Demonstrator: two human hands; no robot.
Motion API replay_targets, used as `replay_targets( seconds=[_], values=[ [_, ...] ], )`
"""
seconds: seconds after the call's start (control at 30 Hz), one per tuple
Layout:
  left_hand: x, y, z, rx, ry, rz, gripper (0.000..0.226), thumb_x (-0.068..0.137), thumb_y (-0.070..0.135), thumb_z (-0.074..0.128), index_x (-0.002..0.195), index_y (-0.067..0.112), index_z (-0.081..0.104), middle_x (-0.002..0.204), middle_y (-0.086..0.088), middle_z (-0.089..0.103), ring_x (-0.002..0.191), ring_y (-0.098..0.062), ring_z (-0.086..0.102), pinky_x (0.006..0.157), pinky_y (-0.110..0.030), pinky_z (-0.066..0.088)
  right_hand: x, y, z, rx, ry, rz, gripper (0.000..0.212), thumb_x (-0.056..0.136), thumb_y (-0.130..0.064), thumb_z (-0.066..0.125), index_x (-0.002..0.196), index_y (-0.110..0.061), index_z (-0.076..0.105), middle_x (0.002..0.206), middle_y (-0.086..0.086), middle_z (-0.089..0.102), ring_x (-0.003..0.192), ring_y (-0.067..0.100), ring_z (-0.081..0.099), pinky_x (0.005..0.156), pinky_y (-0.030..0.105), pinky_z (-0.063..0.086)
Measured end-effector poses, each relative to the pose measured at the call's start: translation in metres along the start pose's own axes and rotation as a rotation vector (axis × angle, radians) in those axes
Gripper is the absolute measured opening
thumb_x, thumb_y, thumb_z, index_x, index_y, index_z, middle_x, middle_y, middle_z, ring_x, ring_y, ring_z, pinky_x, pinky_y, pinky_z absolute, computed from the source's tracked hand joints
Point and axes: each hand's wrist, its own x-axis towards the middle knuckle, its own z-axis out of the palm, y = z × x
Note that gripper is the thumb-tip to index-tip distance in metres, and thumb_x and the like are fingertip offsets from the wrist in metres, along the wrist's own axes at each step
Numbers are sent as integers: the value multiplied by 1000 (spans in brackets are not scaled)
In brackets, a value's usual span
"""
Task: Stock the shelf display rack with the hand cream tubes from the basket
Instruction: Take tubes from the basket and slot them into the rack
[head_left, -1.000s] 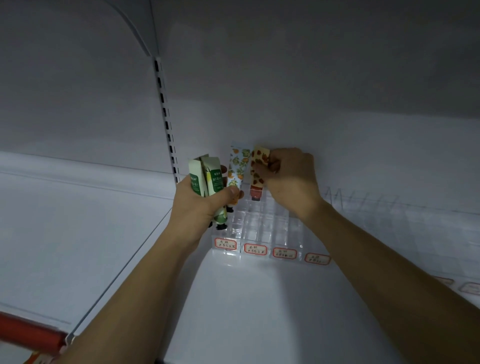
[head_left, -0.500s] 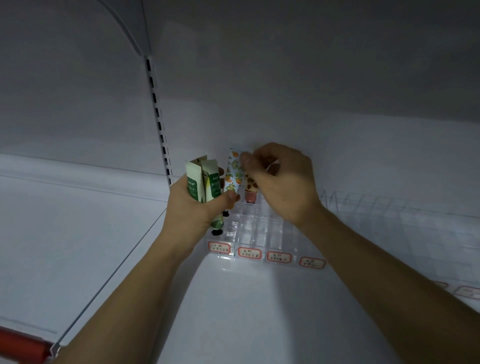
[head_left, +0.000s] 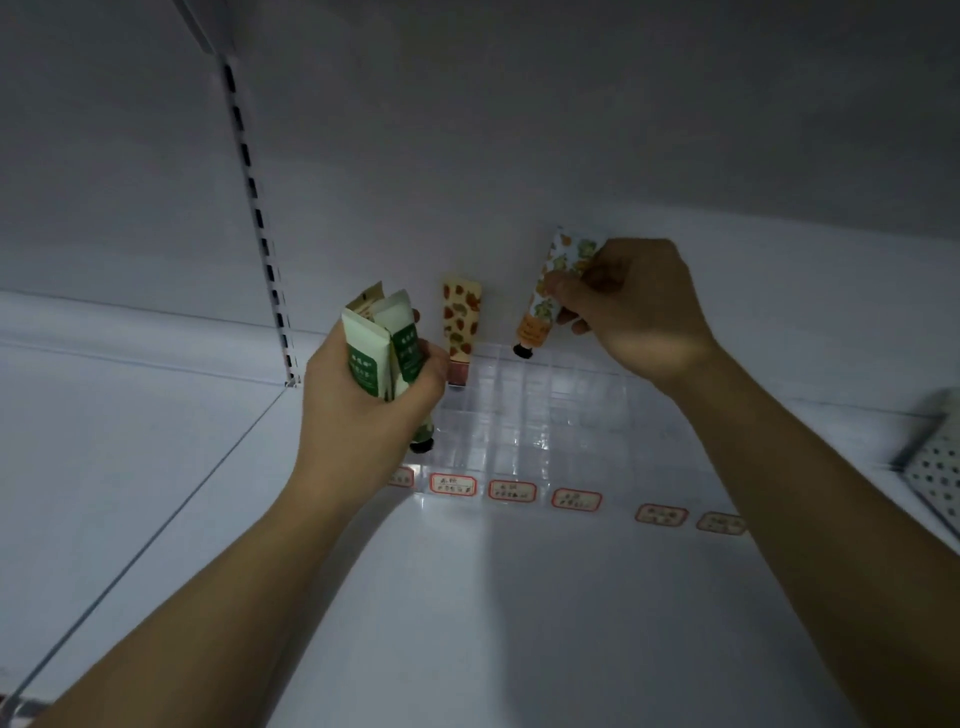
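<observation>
A clear acrylic display rack with small compartments sits at the back of the white shelf. A strawberry-print tube stands cap down in a back-row slot. My right hand pinches an orange-print tube, held cap down and tilted just above the rack's back row, right of the strawberry tube. My left hand grips a bunch of green-and-white tubes at the rack's left side, one black cap poking out below my fist.
Red-bordered price labels run along the rack's front. A slotted upright rises at the back left. A perforated metal piece lies at the far right. The shelf above hangs close overhead.
The strawberry tube now stands alone in its slot. My right hand took the orange-print tube from my left hand's bunch and carried it to the right, above the rack.
</observation>
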Motion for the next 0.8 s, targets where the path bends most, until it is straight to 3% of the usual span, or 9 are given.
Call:
replay_targets(
  seconds=[0.1,0.2,0.33,0.47,0.63,0.8],
  values=[
    [-3,1,6,-50,-18,-43,38,85,8,75,119,9,59,89,-8,72,80,-22,72,57,-23,57,-1,6,8,-68,52,-36,23,86,-28,76,89,-6,72,80,5,75,73,18,73,68,43,62],
    [-5,2,11,-116,-24,-115,45,82,10,76,123,12,59,90,2,74,82,-16,73,60,-20,57,-3,1,13,-156,81,-106,16,86,-26,76,83,-12,68,73,-7,70,70,8,70,63,19,56],
    [-4,-2,12,-85,-53,-124,40,82,12,75,120,14,62,90,9,76,82,-11,73,62,-17,55,-4,1,17,-210,63,-137,19,86,-28,76,86,-9,72,76,-3,74,68,9,70,68,29,56],
    [-4,0,12,-105,-59,-139,39,84,9,72,121,11,61,87,13,76,79,-7,73,58,-15,54,-1,1,19,-242,35,-114,20,84,-30,78,83,-11,72,75,-5,71,67,1,65,59,9,47],
    [-3,2,12,-98,-76,-101,46,79,21,71,123,11,60,88,14,76,80,-4,73,60,-14,54,-2,2,28,-324,-21,-113,22,86,-33,76,84,-12,72,76,-4,73,70,10,68,69,25,54],
    [-2,-1,12,-84,-84,-87,40,78,23,70,116,19,60,89,21,75,83,-2,73,63,-12,54,2,8,33,-245,39,-91,33,94,-37,67,78,-9,69,71,2,73,64,14,71,63,36,59]
  ],
)
